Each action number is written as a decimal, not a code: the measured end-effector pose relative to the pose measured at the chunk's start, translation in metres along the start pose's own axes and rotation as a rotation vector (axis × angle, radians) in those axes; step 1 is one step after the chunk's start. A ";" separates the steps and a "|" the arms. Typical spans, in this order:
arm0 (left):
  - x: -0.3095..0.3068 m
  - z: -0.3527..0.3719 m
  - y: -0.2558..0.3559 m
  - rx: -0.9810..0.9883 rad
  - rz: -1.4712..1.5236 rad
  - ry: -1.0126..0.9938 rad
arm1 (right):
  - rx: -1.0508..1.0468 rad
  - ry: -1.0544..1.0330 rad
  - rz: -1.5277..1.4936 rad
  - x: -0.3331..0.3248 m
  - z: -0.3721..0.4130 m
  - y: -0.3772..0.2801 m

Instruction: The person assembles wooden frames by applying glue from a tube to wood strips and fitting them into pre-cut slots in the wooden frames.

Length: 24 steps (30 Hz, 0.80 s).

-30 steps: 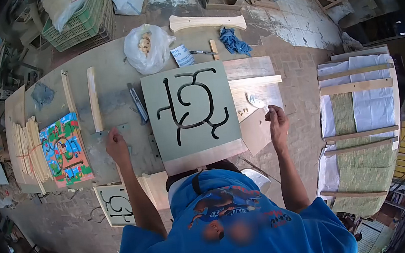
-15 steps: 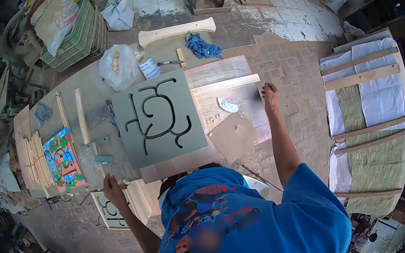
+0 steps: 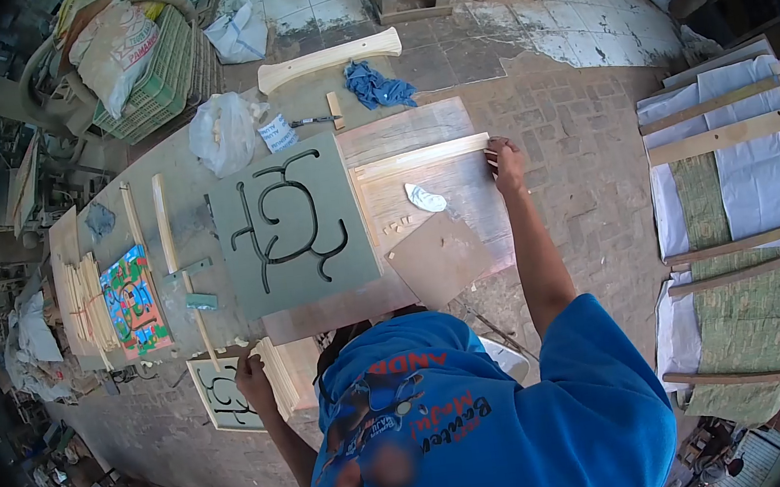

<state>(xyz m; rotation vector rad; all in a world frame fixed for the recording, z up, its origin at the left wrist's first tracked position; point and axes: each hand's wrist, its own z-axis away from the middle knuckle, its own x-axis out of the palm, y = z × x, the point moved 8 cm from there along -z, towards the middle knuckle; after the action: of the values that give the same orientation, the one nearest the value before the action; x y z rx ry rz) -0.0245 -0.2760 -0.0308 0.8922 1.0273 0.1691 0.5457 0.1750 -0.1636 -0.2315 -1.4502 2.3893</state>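
From where I stand, the person in the blue T-shirt (image 3: 514, 402) has both arms spread over the worktable (image 3: 193, 203). The right hand (image 3: 507, 168) is at the far right end of the pale wooden strips (image 3: 423, 157), fingers bent against the wood; I cannot tell whether they have closed round it. Those strips lie across the reddish board (image 3: 493, 217), running from just beside the grey-green grooved panel (image 3: 296, 220) out to that hand. Below them on the board are a crumpled white scrap (image 3: 424, 198), some small wood pieces (image 3: 398, 225) and a brown sheet (image 3: 440, 259). The left hand (image 3: 255, 382) is low, at the table's near edge, between a small framed panel (image 3: 227, 397) and the stacked pale boards (image 3: 281, 371). Its fingers look loosely bent, though I can't tell whether they grasp anything. Farther left lie a brightly painted panel (image 3: 135, 301) and a bundle of thin sticks (image 3: 86, 297).
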 end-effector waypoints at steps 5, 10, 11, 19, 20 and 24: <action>0.009 0.007 -0.006 -0.001 0.085 0.024 | 0.026 -0.002 -0.024 -0.005 -0.006 0.005; 0.015 0.009 -0.011 -0.010 0.063 -0.011 | 0.071 -0.010 -0.046 -0.007 -0.002 0.001; 0.015 0.009 -0.011 -0.010 0.062 -0.011 | 0.073 -0.015 -0.047 -0.007 -0.003 0.001; 0.026 0.013 -0.010 -0.013 0.034 -0.072 | 0.058 -0.014 -0.051 -0.005 -0.002 -0.001; 0.027 0.013 -0.011 -0.014 0.036 -0.070 | 0.062 -0.010 -0.049 -0.005 -0.003 -0.001; 0.032 0.012 -0.017 -0.021 0.048 -0.090 | 0.018 0.003 -0.040 -0.003 -0.004 -0.004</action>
<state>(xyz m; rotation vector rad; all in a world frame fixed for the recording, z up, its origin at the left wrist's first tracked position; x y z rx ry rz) -0.0020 -0.2777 -0.0615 0.8981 0.9198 0.1780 0.5508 0.1788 -0.1616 -0.2002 -1.4180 2.3679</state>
